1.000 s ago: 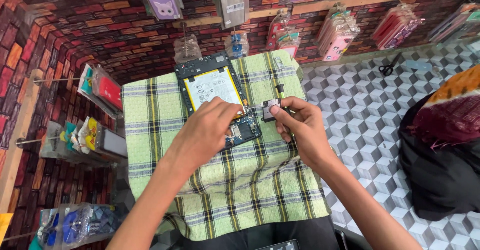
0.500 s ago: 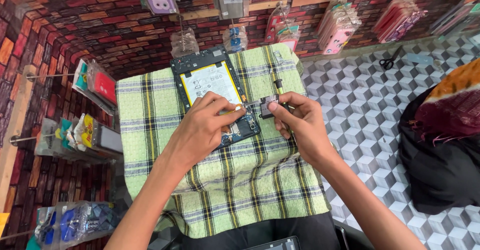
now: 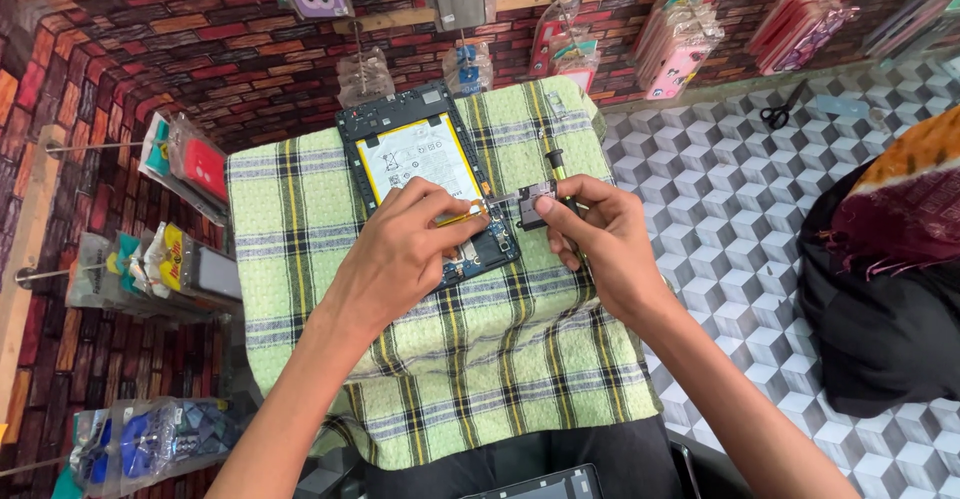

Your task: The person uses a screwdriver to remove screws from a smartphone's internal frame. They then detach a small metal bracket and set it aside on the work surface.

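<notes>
An opened tablet (image 3: 420,149) with a white battery and bare circuit boards lies on a green checked cloth (image 3: 300,259). My left hand (image 3: 400,254) rests on the tablet's lower part and pinches a thin yellow tool (image 3: 462,216) that points right. My right hand (image 3: 600,239) holds a small dark module (image 3: 530,207) between thumb and fingers, just off the tablet's right edge. The tool's tip meets the module. A screwdriver (image 3: 556,171) lies on the cloth behind my right hand.
Packaged phone cases (image 3: 680,44) hang on the brick-pattern wall behind. More packets (image 3: 170,259) hang on rods at the left. Scissors (image 3: 777,112) lie on the cube-pattern surface at the right. A person in dark and orange clothing (image 3: 890,259) sits at the right. A phone (image 3: 540,484) lies near my lap.
My hands keep the same hold on the tool and the module. The view has shifted slightly, and the tablet sits a little higher in the frame.
</notes>
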